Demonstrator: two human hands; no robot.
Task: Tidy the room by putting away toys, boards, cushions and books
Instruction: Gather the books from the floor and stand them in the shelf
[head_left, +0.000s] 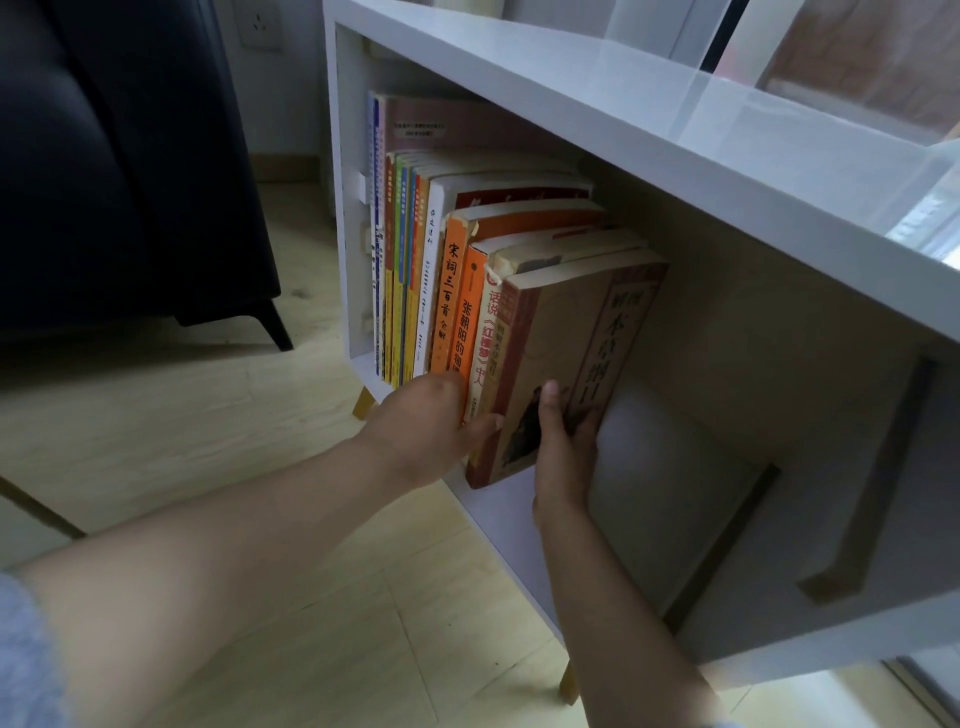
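Bookcase (571, 98), white, standing on a pale wooden floor (234, 519) near a dark sofa (104, 156). Open compartment: row of books (415, 270), upright, spines outward, packed toward the left wall. Brown book (576, 332): right end of the row, touching its neighbour, foot at the shelf's front edge. Right hand (563, 452): grips the brown book low down, thumb on the cover. Left hand (426, 421): against the orange spines, thumb touching the brown book's spine; fingers hidden, so I cannot tell its grip.

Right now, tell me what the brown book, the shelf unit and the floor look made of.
Brown book: paper, matte worn cover, yellowed page edges.
Shelf unit: probably laminated board, smooth white, reflective top.
Floor: pale wood or wood-look laminate; grain and plank seams.
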